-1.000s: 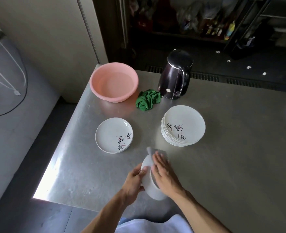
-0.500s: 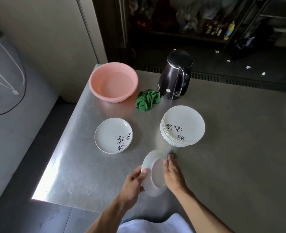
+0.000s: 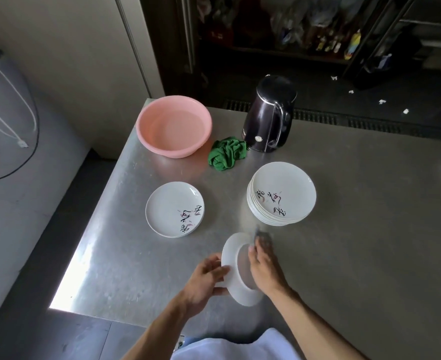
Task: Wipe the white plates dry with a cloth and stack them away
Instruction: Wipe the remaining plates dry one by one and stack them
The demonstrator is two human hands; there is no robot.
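My left hand [image 3: 203,279] grips a white plate [image 3: 232,266] by its near rim and holds it tilted on edge above the steel table [image 3: 357,242]. My right hand [image 3: 266,268] presses against the plate's right face, with a blurred grey cloth [image 3: 263,233] showing past the fingertips. That face of the plate is hidden by the hand. A stack of several white plates with painted marks [image 3: 283,193] sits beyond, to the right. A low pile of similar plates [image 3: 174,209] lies to the left.
A crumpled green cloth [image 3: 227,153] lies between a pink basin [image 3: 174,126] and a dark electric kettle [image 3: 268,115] at the table's far side. The table's left and near edges drop to the floor close to my hands.
The plate has turned so its underside faces me. My right hand has slid with the cloth from the plate's top rim toward its right side.
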